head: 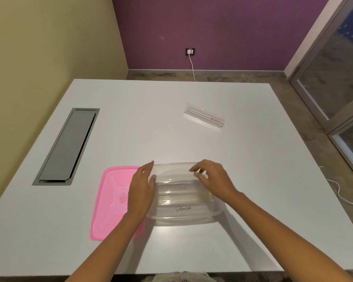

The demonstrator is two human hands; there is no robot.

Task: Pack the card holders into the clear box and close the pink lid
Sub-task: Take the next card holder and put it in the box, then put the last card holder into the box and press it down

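Clear box point(183, 215) contents blurred behind hands point(210, 180)

One clear box point(184, 217) stands on the counter point(130, 129); one pink lid point(110, 200) lies beside it; two card holders with writing show inside the box, one marked DOG point(180, 188) and one marked PANDA point(182, 209), and a third point(174, 176) seems to sit at the far end, though clear plastic makes that count uncertain; one more card holder point(204, 117) lies apart; two hands, left hand point(142, 190) and right hand point(214, 180); one grey hatch point(66, 146).
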